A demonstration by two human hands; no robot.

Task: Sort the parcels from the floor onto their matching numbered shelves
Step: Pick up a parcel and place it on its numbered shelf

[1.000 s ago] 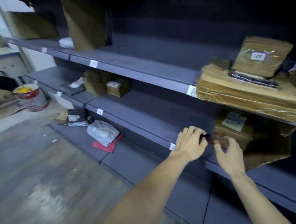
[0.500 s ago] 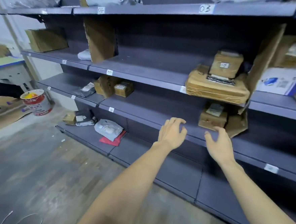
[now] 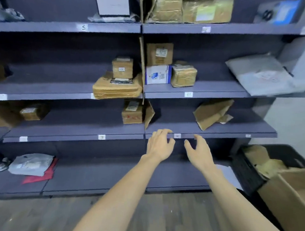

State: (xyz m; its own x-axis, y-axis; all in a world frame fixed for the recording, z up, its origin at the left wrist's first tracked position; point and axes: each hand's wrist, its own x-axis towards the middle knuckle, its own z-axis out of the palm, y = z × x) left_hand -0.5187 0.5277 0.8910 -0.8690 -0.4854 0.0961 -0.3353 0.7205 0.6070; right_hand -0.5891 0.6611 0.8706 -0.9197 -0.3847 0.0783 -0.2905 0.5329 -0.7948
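Two bare hands reach forward in the head view, the left hand (image 3: pixel 159 144) and the right hand (image 3: pixel 198 153) side by side with a small gap between them, both with fingers loosely spread and holding nothing, in front of the front edge of a dark grey metal shelf (image 3: pixel 210 133) that bears a small white number label (image 3: pixel 177 135). Just behind and left of the hands, on that same level, stands a small brown cardboard parcel with red marks (image 3: pixel 132 113), beside a bent cardboard divider (image 3: pixel 149 115). Further right on the shelf lies a torn, flattened piece of brown cardboard (image 3: pixel 211 113). One level up, a flat tape-wrapped brown parcel (image 3: pixel 116 90) carries a small cardboard box (image 3: pixel 122 68), and a white and blue box (image 3: pixel 157 74) stands next to a taped brown bundle (image 3: pixel 183 77). At the far right, an open brown carton (image 3: pixel 290 197) sits on the wooden floor (image 3: pixel 159 215).
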